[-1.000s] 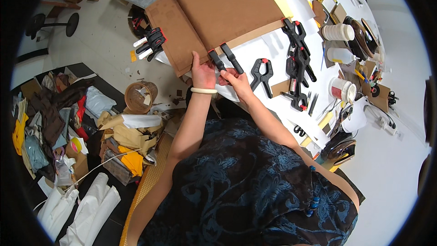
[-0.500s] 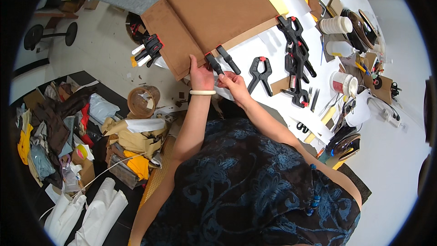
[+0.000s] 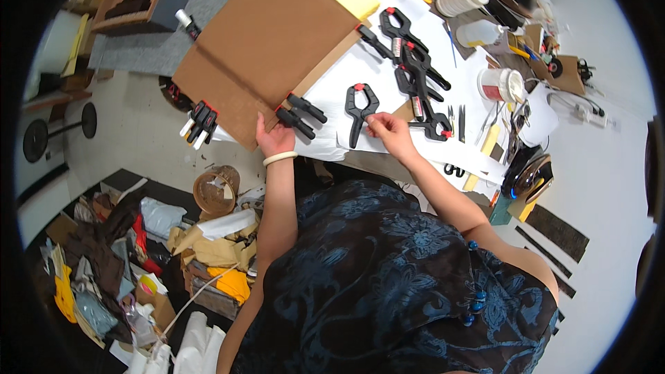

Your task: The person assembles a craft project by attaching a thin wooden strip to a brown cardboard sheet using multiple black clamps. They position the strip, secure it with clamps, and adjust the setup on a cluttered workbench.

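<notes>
A large brown leather-like cover (image 3: 277, 28), creased lengthwise, hangs partly past the table's near left edge. My left hand (image 3: 277, 140) grips its near edge, thumb on top and the other fingers hidden beneath. Beside that hand, two black spring clamps (image 3: 299, 116) bite the same edge. More black clamps (image 3: 202, 122) with red tips sit on the left side, and another clamp (image 3: 374, 43) is at the right corner. My right hand (image 3: 393, 137) pinches one handle of a loose black spring clamp (image 3: 359, 100) lying on the white table sheet.
Several linked clamps (image 3: 415, 73) lie to the right. Beyond them are a white tub (image 3: 500, 86), a plastic bottle (image 3: 478, 32), scissors (image 3: 454, 170) and irons (image 3: 533, 179). A brown waste bin (image 3: 216, 190) and heaped scraps (image 3: 97, 256) are at lower left.
My right hand has left the clamps at the cover's near edge and moved right onto the loose clamp. The left hand still grips the cover. The whole view has shifted.
</notes>
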The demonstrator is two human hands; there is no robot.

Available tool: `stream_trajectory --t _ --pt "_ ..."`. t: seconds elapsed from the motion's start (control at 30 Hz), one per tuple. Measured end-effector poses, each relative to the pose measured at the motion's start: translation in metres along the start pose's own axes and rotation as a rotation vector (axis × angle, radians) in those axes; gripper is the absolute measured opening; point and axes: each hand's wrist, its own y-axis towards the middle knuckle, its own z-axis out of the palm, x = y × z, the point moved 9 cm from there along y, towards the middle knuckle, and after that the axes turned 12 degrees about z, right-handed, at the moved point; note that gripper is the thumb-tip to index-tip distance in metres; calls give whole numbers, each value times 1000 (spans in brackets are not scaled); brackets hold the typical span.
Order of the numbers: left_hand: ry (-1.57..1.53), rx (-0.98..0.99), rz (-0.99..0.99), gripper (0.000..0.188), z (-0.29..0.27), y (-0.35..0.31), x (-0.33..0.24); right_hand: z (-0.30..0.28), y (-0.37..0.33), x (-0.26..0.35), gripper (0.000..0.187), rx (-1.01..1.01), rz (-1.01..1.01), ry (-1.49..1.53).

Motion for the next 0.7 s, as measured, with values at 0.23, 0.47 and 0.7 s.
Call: stream_trajectory --t 0.23,0.47,0.7 --pt "271 -243 -54 59 -26 -7 -6 -86 -5 15 25 -406 -150 -368" --pt "687 -283 30 21 -27 -61 -33 -87 -53 8 16 -563 -427 -582" --pt "883 255 -148 22 60 -109 55 -178 -47 -12 18 -896 -332 -585"
